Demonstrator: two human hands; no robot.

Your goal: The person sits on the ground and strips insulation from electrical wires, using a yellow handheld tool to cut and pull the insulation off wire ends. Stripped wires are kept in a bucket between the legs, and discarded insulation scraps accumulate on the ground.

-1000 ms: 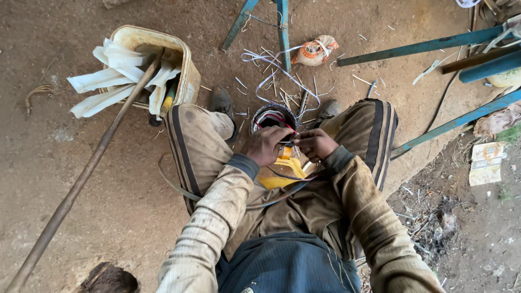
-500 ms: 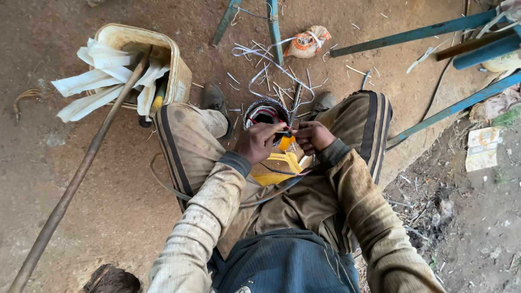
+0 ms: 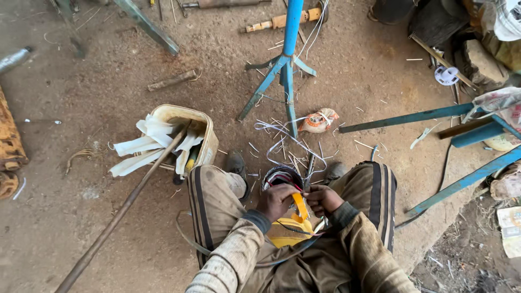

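The view has tilted up since a second ago, bringing more of the blue stand [image 3: 286, 65] into sight. Below the stand, left hand [image 3: 278, 201] and right hand [image 3: 321, 198] both pinch a yellow strip [image 3: 300, 206] over the lap; a bucket [image 3: 203, 135] sits left.

You see soft, even daylight with no glare; faint shadows fall on the brown dirt floor [image 3: 97, 228]. Edges bend slightly; detail stays fairly sharp.
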